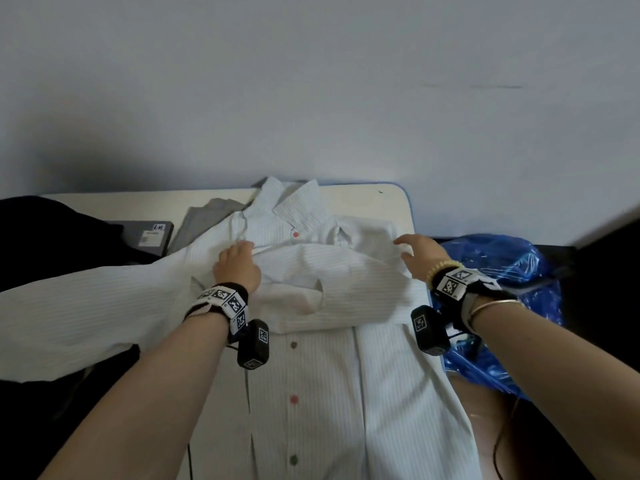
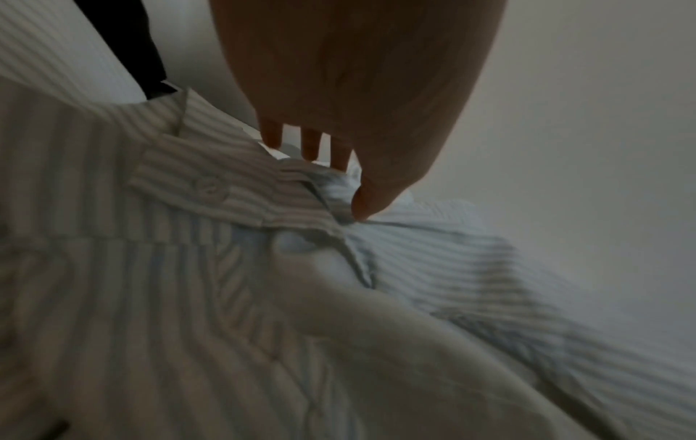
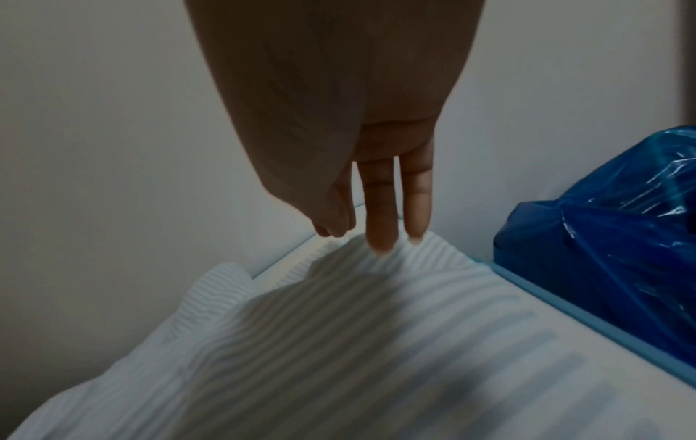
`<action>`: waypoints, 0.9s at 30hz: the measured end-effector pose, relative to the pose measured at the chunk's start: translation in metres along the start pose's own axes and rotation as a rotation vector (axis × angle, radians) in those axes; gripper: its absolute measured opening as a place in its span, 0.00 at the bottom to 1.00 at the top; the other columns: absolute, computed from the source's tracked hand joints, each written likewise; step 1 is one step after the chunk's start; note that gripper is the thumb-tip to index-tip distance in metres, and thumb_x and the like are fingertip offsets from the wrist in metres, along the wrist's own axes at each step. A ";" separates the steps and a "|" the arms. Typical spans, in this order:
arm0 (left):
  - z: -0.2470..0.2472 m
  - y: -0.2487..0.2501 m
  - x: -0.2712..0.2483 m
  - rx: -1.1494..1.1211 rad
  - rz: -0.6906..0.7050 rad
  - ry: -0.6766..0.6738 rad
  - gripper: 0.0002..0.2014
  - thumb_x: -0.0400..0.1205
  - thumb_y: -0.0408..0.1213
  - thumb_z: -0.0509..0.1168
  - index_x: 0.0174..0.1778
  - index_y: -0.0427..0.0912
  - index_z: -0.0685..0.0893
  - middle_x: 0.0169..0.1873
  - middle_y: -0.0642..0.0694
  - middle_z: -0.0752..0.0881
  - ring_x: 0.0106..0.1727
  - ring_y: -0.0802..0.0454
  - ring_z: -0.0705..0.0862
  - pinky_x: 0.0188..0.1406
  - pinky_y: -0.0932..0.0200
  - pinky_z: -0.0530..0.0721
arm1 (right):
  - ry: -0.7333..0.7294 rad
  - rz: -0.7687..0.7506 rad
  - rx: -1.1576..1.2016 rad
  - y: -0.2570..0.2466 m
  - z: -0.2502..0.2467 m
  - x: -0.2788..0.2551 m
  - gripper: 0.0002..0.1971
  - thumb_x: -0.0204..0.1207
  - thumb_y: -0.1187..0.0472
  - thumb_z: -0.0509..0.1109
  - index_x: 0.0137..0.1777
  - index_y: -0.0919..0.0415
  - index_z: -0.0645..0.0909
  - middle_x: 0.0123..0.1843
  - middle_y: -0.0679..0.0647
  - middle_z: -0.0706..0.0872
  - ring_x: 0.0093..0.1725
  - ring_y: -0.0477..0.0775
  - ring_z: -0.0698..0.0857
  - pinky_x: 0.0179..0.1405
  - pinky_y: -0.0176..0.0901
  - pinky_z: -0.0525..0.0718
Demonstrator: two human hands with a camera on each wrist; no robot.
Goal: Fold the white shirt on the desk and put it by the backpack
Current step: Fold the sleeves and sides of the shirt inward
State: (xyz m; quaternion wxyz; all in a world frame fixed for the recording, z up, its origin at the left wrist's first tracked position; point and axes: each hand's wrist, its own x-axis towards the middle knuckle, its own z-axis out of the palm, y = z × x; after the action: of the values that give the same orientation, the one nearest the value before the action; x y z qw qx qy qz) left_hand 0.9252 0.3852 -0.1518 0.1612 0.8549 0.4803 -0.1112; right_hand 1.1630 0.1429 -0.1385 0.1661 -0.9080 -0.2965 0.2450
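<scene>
The white striped shirt (image 1: 329,393) lies button side up on the desk (image 1: 381,202), collar at the far end. One sleeve is folded across the chest; the other trails left over a black backpack-like mass (image 1: 52,244). My left hand (image 1: 237,263) rests on the end of the folded sleeve below the collar. In the left wrist view its straight fingers and thumb (image 2: 350,190) touch the cuff (image 2: 211,190). My right hand (image 1: 412,251) hovers open at the shirt's right shoulder, fingertips (image 3: 380,247) just reaching the cloth (image 3: 339,342).
A blue plastic bag (image 1: 502,289) (image 3: 602,238) sits just past the desk's blue right edge (image 3: 565,306). A grey labelled box (image 1: 149,237) and a grey cloth (image 1: 204,220) lie at the far left of the desk. A plain wall stands right behind.
</scene>
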 end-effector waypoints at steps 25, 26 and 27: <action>0.037 -0.016 -0.014 0.147 0.331 0.395 0.27 0.81 0.37 0.54 0.79 0.43 0.65 0.82 0.41 0.60 0.84 0.42 0.56 0.78 0.33 0.50 | 0.264 -0.193 -0.164 0.005 0.035 -0.001 0.29 0.77 0.63 0.63 0.78 0.56 0.63 0.83 0.56 0.58 0.82 0.59 0.57 0.82 0.54 0.50; 0.041 -0.019 -0.017 0.199 0.370 0.352 0.27 0.82 0.43 0.49 0.80 0.44 0.64 0.82 0.40 0.59 0.84 0.42 0.55 0.78 0.32 0.50 | 0.207 -0.256 -0.224 0.000 0.041 -0.004 0.30 0.79 0.59 0.62 0.80 0.54 0.59 0.85 0.55 0.53 0.84 0.57 0.51 0.83 0.53 0.43; 0.044 -0.023 -0.020 0.238 0.379 0.277 0.30 0.82 0.48 0.43 0.81 0.45 0.62 0.83 0.40 0.57 0.84 0.41 0.53 0.79 0.33 0.48 | 0.132 -0.300 -0.282 -0.003 0.049 -0.008 0.31 0.80 0.54 0.61 0.82 0.52 0.55 0.86 0.54 0.49 0.85 0.56 0.47 0.82 0.53 0.39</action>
State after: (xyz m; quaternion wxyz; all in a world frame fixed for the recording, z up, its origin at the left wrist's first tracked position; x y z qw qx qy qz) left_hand 0.8933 0.3641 -0.1897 0.0102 0.9496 0.3128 -0.0169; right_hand 1.1298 0.1480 -0.1747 0.0911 -0.8820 -0.4481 0.1136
